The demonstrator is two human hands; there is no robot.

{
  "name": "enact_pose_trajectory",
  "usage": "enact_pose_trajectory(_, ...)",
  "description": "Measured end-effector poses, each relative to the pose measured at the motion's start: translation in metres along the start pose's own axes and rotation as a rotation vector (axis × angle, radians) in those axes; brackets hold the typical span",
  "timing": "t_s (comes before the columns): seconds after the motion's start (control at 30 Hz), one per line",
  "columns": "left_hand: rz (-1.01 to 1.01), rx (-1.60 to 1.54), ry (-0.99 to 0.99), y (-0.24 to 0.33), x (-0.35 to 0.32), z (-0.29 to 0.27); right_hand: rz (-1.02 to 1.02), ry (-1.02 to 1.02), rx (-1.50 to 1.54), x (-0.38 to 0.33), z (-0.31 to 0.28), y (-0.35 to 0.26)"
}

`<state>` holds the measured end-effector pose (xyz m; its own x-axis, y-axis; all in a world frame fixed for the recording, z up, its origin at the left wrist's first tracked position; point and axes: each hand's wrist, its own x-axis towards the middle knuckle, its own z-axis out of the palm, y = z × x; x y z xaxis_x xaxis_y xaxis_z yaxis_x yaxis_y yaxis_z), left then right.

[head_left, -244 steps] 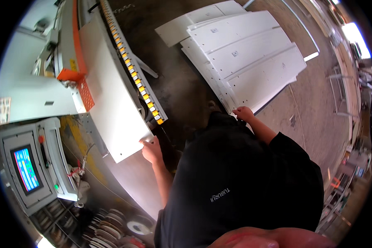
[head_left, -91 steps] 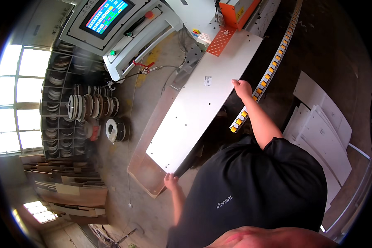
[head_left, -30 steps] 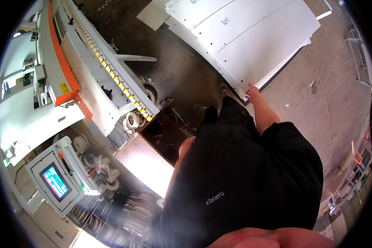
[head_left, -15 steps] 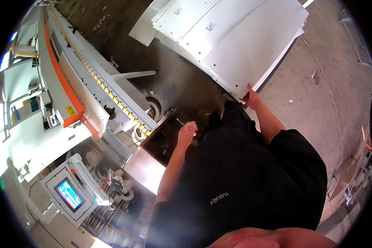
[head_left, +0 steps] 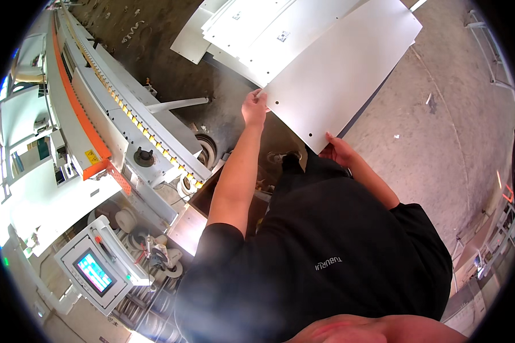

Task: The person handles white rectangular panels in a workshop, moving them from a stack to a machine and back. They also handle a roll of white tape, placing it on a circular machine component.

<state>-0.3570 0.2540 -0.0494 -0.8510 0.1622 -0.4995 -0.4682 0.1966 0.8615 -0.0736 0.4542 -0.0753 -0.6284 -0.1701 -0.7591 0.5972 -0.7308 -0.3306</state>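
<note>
The left hand [head_left: 254,107] and right hand [head_left: 337,151] each grip a corner of a white panel [head_left: 340,68], tilted over the stack of white boards [head_left: 257,31]. A long machine [head_left: 114,123] stands left.

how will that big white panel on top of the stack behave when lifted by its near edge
The white panel looks thin yet flat, so probably stiff, with slight sag. Its wide face likely makes it unwieldy; left hand and right hand grip separate corners. The smooth surface may slip.
</note>
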Motion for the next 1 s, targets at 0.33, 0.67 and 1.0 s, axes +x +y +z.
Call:
enact_pose_trajectory(0.33, -0.487, -0.046, -0.240, -0.024, -0.081, 0.041, 0.051, 0.023, 0.059, 0.017, -0.007, 0.007)
enact_pose_trajectory(0.67, -0.408, -0.313, -0.121, -0.042, -0.132, 0.008, -0.016, 0.191, -0.032, 0.016, -0.035, -0.061)
enact_pose_trajectory(1.0, -0.321, -0.476, 0.449, -0.068, -0.220, -0.116, -0.294, 0.634, 0.196, 0.061, -0.126, -0.165)
